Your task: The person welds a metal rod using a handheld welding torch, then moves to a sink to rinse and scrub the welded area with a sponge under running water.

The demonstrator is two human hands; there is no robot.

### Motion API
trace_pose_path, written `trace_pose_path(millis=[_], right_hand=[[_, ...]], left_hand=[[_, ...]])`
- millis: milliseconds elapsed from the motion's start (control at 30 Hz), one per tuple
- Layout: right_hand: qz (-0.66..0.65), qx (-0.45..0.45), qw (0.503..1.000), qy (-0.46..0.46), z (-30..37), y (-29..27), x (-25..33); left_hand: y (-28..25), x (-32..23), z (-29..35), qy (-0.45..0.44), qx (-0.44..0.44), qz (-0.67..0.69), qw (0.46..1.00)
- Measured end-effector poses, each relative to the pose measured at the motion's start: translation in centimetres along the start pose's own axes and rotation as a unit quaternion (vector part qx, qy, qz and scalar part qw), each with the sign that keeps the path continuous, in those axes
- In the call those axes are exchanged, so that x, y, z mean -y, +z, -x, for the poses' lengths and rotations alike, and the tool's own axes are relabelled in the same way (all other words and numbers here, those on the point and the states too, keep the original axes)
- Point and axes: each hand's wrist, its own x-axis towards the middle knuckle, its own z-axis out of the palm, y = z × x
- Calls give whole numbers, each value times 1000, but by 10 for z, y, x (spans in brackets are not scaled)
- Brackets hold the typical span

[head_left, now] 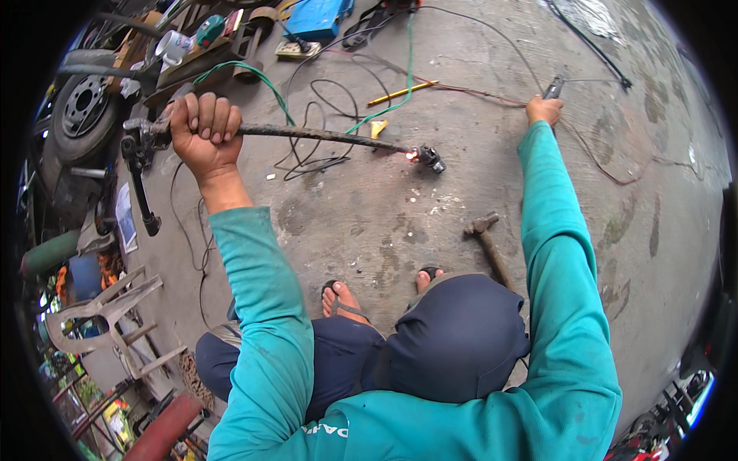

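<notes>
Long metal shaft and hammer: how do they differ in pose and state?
The shaft is gripped by the left hand; the hammer rests on the floor, unheld. The shaft glows near its far end; the hammer shows no glow. Both are slim with a bulkier end.

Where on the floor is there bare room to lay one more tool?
Right of the right sleeve, nearer than the red cable, the floor is stained but open. A smaller patch, with crumbs, lies between rod and feet. Crowded: beyond the rod, where cables tangle, and around the wheel.
</notes>
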Motion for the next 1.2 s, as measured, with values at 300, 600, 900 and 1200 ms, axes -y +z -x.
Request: trace_pose_path(millis=[300, 600, 900, 1200], right_hand=[[-34, 170, 980, -99, -8, -3, 20], [59, 107, 974, -192, 20, -47, 34], [33, 9, 946, -323, 40, -74, 26], [-277, 199, 612, -713, 228, -234, 282]], left_hand=[[11, -9, -1, -14, 50, -1, 999], [4, -11, 19, 19, 51, 13, 998], [38, 0, 24, 110, 27, 13, 993], [71, -4, 38, 75, 33, -46, 996]])
